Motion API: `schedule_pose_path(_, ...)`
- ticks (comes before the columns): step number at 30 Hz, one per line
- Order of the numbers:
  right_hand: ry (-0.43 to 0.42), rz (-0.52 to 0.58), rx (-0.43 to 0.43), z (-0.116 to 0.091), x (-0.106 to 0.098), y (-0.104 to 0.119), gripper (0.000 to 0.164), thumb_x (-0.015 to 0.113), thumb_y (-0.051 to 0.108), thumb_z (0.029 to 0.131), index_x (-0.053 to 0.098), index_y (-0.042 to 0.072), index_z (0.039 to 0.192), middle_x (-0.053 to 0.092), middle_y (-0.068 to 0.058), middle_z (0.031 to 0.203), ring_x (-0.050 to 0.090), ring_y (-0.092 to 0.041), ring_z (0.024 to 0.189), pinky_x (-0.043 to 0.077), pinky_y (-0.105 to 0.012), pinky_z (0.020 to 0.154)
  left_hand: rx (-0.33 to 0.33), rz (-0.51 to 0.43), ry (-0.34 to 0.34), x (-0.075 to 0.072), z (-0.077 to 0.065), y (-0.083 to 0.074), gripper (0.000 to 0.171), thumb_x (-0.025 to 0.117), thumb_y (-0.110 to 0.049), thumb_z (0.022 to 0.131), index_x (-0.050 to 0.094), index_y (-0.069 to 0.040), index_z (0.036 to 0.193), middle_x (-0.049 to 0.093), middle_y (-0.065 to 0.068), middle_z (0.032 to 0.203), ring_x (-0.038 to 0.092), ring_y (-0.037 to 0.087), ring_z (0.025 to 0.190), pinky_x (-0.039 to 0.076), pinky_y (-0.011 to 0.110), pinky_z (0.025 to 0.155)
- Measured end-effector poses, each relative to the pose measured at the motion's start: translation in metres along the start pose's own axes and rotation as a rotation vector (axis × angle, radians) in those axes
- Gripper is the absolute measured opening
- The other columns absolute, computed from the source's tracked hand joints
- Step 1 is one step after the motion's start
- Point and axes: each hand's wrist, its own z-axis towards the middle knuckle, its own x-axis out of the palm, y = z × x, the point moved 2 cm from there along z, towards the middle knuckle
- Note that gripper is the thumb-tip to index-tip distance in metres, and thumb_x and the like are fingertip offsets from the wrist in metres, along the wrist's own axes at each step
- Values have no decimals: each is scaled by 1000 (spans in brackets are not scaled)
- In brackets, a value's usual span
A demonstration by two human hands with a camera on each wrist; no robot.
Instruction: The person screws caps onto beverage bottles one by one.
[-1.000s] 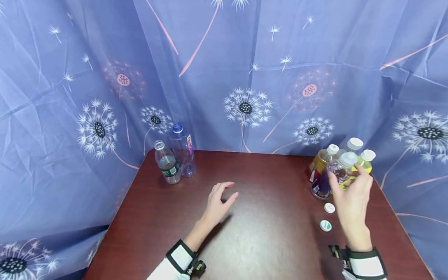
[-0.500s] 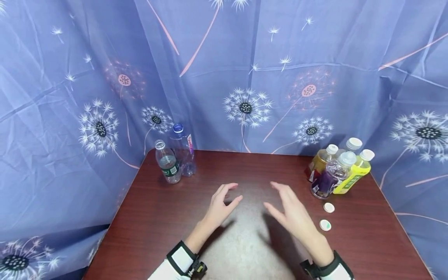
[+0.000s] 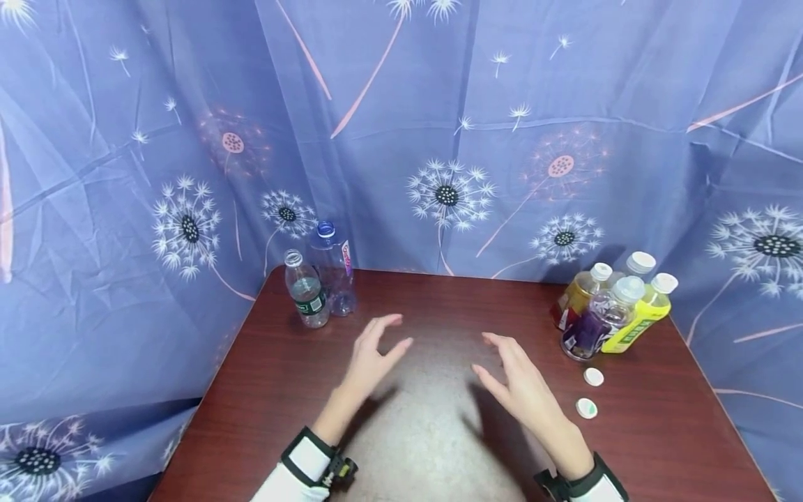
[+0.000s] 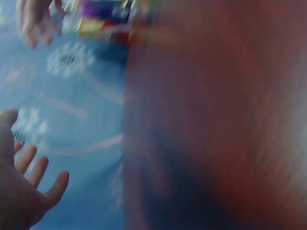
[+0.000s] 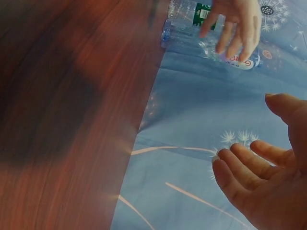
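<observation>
One bottle [image 3: 640, 322] is yellow, the curtain [image 3: 383, 188] blue with white dandelions [image 3: 450, 195].

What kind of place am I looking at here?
Likely a makeshift recording booth, though nothing beyond the cloth shows: a dandelion-print cloth hangs behind and beside a dark red table, and a strapped-on device sits at each wrist.
</observation>
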Motion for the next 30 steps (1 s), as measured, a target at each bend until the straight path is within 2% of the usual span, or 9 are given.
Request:
schedule_pose_path(4,-9,20,31,-4,-4,-4,50,79,9,91,57,0,136,65,-12,121,65,-27,107,61,-43,80,104,13,-154,-51,24,8,49,86,-11,85,68,-5,130,72,10,122,68,27,109,58,41,97)
schedule_pose_path(8,-41,20,36,-6,-10,-8,48,79,5,90,59,-1,133,64,-12,118,66,-28,104,62,-44,79,219,-12,-426,-103,45,16,41,87,2,79,72,2,118,74,18,104,66,32,91,57,30,81)
schedule_pose_path(10,-51,26,33,-6,-12,-10,48,79,4,89,59,-2,133,64,-12,117,66,-28,104,62,-45,78,217,6,-545,-123,53,22,42,89,1,78,72,3,117,73,20,101,61,31,89,51,25,80)
schedule_pose_path(12,-58,29,33,-6,-13,-11,48,79,3,89,59,-2,132,64,-11,117,65,-28,104,62,-46,77,167,41,-614,-137,58,29,50,91,-3,77,70,1,122,69,21,107,56,29,93,45,22,82)
schedule_pose_path(14,-59,34,33,-6,-14,-11,48,78,2,89,59,-3,132,64,-12,117,65,-28,104,62,-48,77,72,82,-607,-146,61,37,64,93,-9,76,65,-3,133,64,21,120,53,28,103,43,21,87)
schedule_pose_path(16,-55,41,35,-6,-14,-12,46,78,2,89,59,-3,132,64,-13,118,65,-28,105,62,-49,78,-35,121,-554,-150,63,47,79,95,-15,76,58,-7,145,57,19,134,50,26,117,43,24,94)
schedule_pose_path(21,-23,54,65,-8,-13,-13,45,76,5,92,59,-3,132,64,-15,121,65,-31,106,63,-50,81,-240,98,-421,-151,63,69,95,94,-19,77,42,-10,157,45,16,154,43,29,141,45,52,110)
schedule_pose_path(23,-13,48,79,-10,-13,-15,44,76,6,92,59,-2,132,64,-14,122,64,-29,107,63,-49,82,-285,71,-396,-150,62,75,93,93,-19,78,42,-9,156,48,17,153,46,32,140,46,58,108)
schedule_pose_path(30,-13,4,50,-10,-14,-21,43,77,8,92,61,-1,131,63,-14,123,62,-24,109,59,-41,85,-310,88,-371,-149,57,86,67,88,-15,83,57,-2,140,63,24,130,58,36,123,43,47,108)
